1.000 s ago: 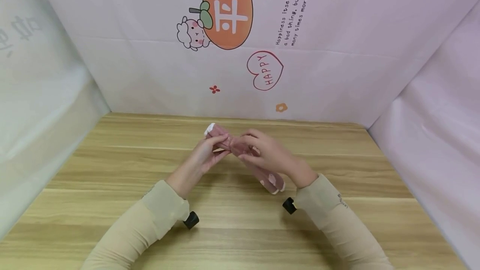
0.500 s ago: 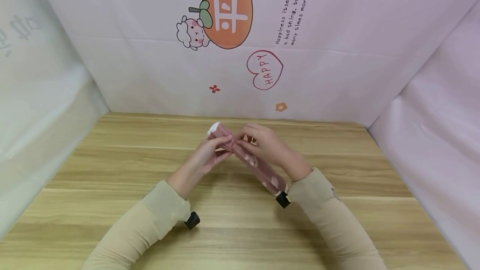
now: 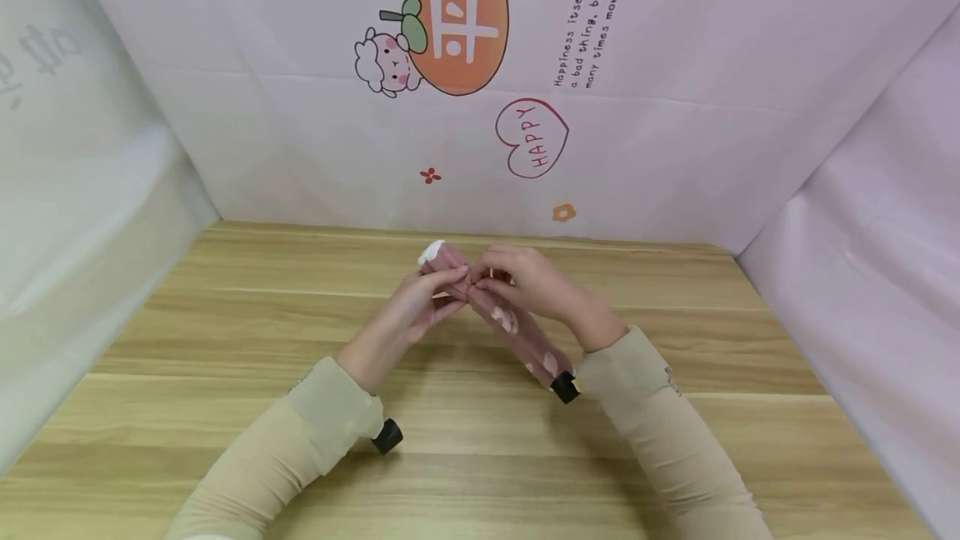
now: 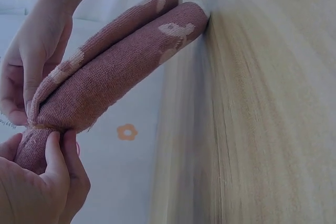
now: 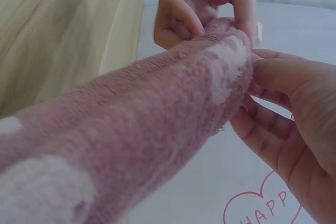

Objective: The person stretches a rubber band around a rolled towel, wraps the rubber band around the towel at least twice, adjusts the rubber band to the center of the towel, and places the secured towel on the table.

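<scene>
A dusty-pink terry towel (image 3: 517,332) with white motifs is rolled lengthwise and held slantwise above the table. A thin tan band (image 4: 44,127) cinches it between the two hands in the left wrist view. Just on the short-end side of that band, my left hand (image 3: 420,300) grips the towel between thumb and fingers. On the other side, my right hand (image 3: 536,286) has bent fingers pinching at the gathered spot; in the right wrist view its fingertips (image 5: 254,80) meet the towel's edge. What exactly they pinch is partly hidden. The long double-rolled end slopes down toward the right sleeve.
The wood-grain table (image 3: 450,473) spreads beneath both forearms. A white printed cloth (image 3: 315,148) stands as a wall behind it, with more white cloth at both sides. Black wrist cameras protrude under the cuffs, the right camera (image 3: 565,387) overlapping the towel's lower end.
My right hand has drawn inward and its fingertips have closed in on the cinched part. The left hand and towel have shifted slightly up and right.
</scene>
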The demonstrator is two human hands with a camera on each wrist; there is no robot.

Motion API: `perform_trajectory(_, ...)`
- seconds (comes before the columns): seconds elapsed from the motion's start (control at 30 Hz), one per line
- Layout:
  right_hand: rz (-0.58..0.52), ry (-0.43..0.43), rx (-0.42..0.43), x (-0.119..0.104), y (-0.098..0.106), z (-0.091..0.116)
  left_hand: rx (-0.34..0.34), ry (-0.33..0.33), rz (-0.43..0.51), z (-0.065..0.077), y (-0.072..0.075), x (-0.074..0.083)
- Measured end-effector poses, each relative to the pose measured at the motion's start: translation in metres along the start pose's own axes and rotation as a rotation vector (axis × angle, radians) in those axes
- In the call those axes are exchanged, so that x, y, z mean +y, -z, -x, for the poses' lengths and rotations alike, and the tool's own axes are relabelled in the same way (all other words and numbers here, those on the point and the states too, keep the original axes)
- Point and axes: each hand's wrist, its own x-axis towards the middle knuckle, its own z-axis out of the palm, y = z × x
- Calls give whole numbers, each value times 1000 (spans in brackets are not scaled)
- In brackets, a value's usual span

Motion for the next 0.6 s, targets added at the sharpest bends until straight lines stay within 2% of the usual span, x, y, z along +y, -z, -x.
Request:
perform_trajectory(0.27, -37, 6, -62, 4, 2, -4, -7, -7, -23, -2, 2, -2)
perform_trajectory(0.6, -1, 5, -101, 4, 3, -5, -24, 5, -48, -1, 1, -3)
